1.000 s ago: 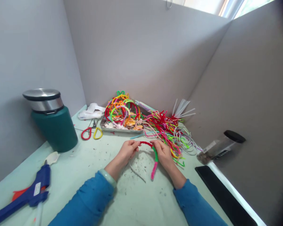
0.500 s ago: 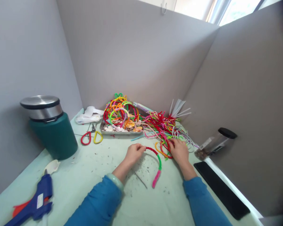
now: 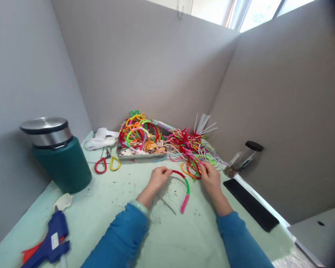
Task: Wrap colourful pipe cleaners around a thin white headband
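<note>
My left hand [image 3: 159, 178] pinches the red end of a curved pipe cleaner [image 3: 187, 186], wound in red, green and pink, which arcs to the right and down above the table. My right hand [image 3: 210, 178] is closed at the near edge of a heap of loose pipe cleaners [image 3: 187, 139]. A pink pipe cleaner [image 3: 197, 158] runs from the heap into its fingertips; the fingers partly hide the grip. Just left of that hand lie red and orange curled pieces [image 3: 187, 170]. A thin grey stick [image 3: 168, 205] rests on the table below my left hand.
A metal tray [image 3: 142, 156] holds shell-like pieces and pipe-cleaner rings. Scissors [image 3: 107, 163], a green flask [image 3: 63, 160] and a blue glue gun [image 3: 54, 240] stand or lie at left. A clear jar [image 3: 244, 158] and a black strip [image 3: 251, 204] are at right. Grey panels [image 3: 145, 63] enclose the table.
The camera view has shifted slightly. My right hand has drawn back a little from the heap, with a pink strand at its fingertips. My left hand keeps its hold on the curved pipe cleaner.
</note>
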Motion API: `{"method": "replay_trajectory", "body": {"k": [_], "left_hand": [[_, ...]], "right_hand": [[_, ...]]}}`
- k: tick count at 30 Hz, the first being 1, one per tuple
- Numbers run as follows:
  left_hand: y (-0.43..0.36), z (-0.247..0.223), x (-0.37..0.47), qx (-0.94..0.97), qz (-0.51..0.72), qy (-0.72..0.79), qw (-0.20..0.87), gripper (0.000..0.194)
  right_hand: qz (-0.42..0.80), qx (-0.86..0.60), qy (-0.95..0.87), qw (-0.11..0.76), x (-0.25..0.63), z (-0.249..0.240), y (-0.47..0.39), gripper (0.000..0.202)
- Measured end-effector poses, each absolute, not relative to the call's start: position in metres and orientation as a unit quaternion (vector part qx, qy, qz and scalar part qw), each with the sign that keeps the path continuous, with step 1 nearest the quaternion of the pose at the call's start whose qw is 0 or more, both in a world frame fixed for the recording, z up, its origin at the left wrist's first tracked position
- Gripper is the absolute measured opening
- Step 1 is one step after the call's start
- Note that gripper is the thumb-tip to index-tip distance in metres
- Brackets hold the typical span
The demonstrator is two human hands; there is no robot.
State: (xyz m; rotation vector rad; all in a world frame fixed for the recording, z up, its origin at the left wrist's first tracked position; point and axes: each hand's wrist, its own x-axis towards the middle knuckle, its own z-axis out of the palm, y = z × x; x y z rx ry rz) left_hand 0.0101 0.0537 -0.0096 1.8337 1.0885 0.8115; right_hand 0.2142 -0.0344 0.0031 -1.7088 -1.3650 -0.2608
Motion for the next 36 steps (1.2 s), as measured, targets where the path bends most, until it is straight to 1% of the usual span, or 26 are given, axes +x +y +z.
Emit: {"method": "replay_trajectory", "body": {"k": [2,3,6,9,12,14,16,18,20,22,24,26,28,29,31,33,36], "left_hand": [[0.052,-0.009,0.009,0.74,0.319,0.426,0.411,0.03],[0.051,-0.008,0.008,0.747,0.318,0.418,0.408,0.031],[0.048,-0.005,0.005,0.771,0.328,0.376,0.396,0.029],[0.047,0.001,0.005,0.765,0.368,0.346,0.401,0.031],[0.049,0.005,0.008,0.693,0.408,0.348,0.481,0.035],[0.049,0.005,0.01,0.648,0.404,0.332,0.554,0.032],[0.048,0.003,0.011,0.641,0.387,0.323,0.578,0.033],[0.047,0.0,0.011,0.667,0.391,0.361,0.522,0.035],[0.047,-0.004,0.012,0.693,0.391,0.408,0.448,0.033],[0.048,-0.007,0.013,0.698,0.373,0.424,0.441,0.03],[0.051,-0.01,0.015,0.678,0.37,0.416,0.48,0.027],[0.054,-0.011,0.015,0.636,0.398,0.404,0.523,0.022],[0.057,-0.009,0.014,0.582,0.422,0.392,0.573,0.02],[0.057,-0.007,0.013,0.557,0.428,0.385,0.598,0.021],[0.056,-0.002,0.011,0.53,0.421,0.374,0.634,0.026],[0.053,0.003,0.01,0.538,0.404,0.36,0.647,0.03],[0.047,0.008,0.008,0.555,0.366,0.332,0.669,0.034]], "right_hand": [[-0.066,-0.672,-0.559,0.481,0.198,0.005,-0.035,0.026],[-0.047,-0.66,-0.579,0.477,0.191,0.004,-0.035,0.025],[0.013,-0.615,-0.671,0.414,0.171,0.0,-0.031,0.023],[0.046,-0.562,-0.731,0.384,0.158,-0.004,-0.03,0.022],[0.051,-0.521,-0.777,0.351,0.152,-0.006,-0.032,0.022],[0.041,-0.517,-0.787,0.335,0.151,-0.006,-0.033,0.022],[0.036,-0.514,-0.793,0.326,0.15,-0.006,-0.034,0.022],[0.039,-0.503,-0.8,0.323,0.148,-0.004,-0.034,0.022],[0.048,-0.493,-0.804,0.328,0.145,-0.003,-0.035,0.022],[0.066,-0.486,-0.803,0.339,0.142,-0.002,-0.036,0.022],[0.11,-0.482,-0.787,0.368,0.143,0.0,-0.034,0.024],[0.188,-0.495,-0.728,0.435,0.148,0.001,-0.027,0.032],[0.273,-0.535,-0.612,0.515,0.156,0.002,-0.015,0.044],[0.3,-0.564,-0.549,0.54,0.161,0.003,-0.007,0.047],[0.343,-0.59,-0.499,0.534,0.169,0.002,0.011,0.041],[0.4,-0.584,-0.462,0.534,0.174,0.0,0.033,0.04],[0.453,-0.558,-0.392,0.575,0.178,-0.002,0.065,0.034]]}}
